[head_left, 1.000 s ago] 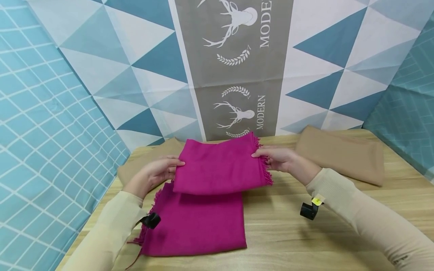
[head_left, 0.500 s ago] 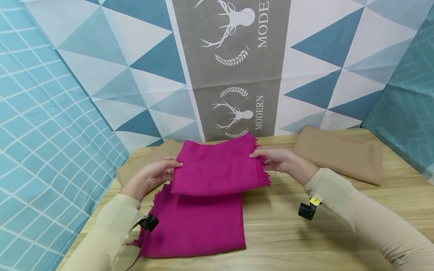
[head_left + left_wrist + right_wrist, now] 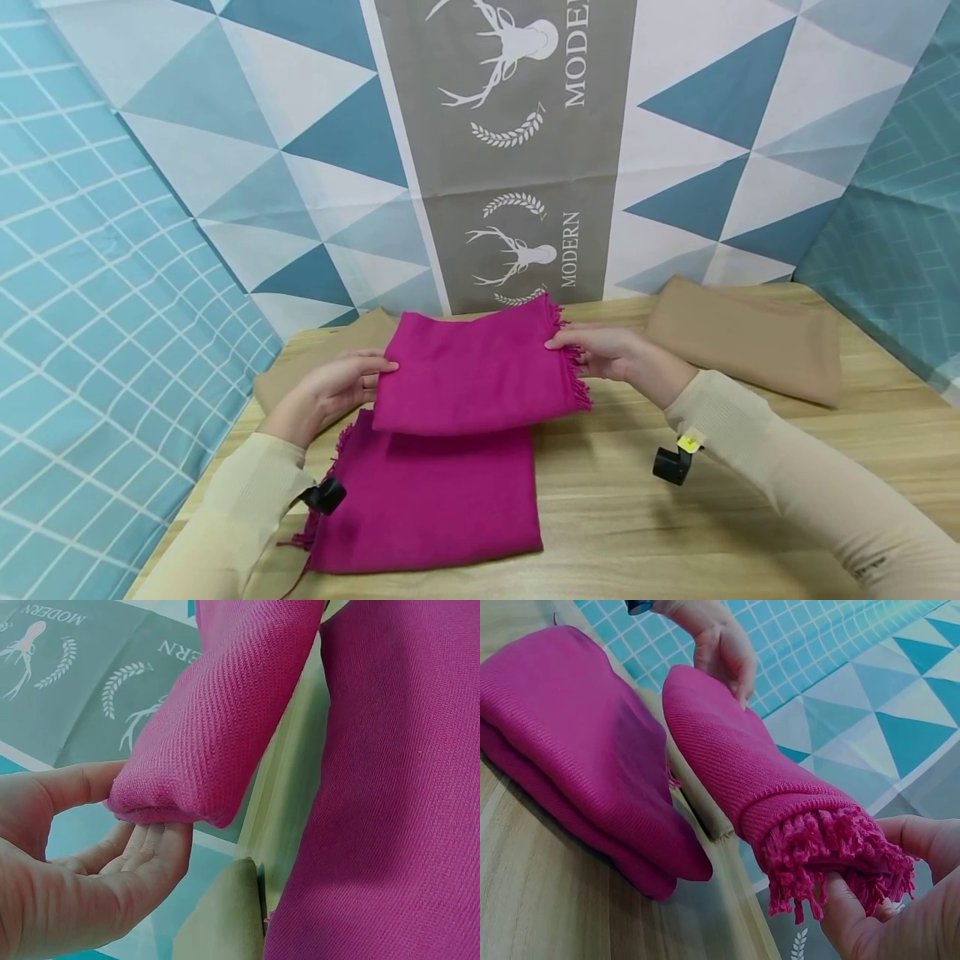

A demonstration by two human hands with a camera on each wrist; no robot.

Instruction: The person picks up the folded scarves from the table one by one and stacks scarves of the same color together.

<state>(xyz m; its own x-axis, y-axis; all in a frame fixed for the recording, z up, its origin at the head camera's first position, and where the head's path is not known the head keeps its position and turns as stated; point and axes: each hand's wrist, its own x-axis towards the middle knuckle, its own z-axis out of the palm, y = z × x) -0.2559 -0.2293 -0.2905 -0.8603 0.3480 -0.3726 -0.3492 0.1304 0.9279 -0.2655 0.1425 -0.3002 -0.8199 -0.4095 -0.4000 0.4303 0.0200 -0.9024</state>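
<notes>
Both hands hold up a folded magenta scarf [image 3: 465,367] with a fringe on its right end, raised above the table. At its left edge my left hand [image 3: 337,392] pinches the folded end, thumb on top and fingers beneath, as the left wrist view shows. My right hand [image 3: 615,354] grips the fringed end; in the right wrist view the thumb and fingers close around the layers beside the tassels [image 3: 810,855]. Lower down, a second folded magenta scarf [image 3: 435,517] lies flat on the table, its fringe toward the left and its upper part hidden by the held one.
A folded tan cloth [image 3: 742,342] lies at the back right of the wood-grain table [image 3: 630,533]. Another tan piece [image 3: 300,367] lies at the back left, partly behind the left hand. Patterned fabric walls [image 3: 525,167] rise behind and at the sides.
The whole head view has shifted slightly, so everything sits a little further left. Both hands keep their hold on the raised scarf, which stays at about the same height.
</notes>
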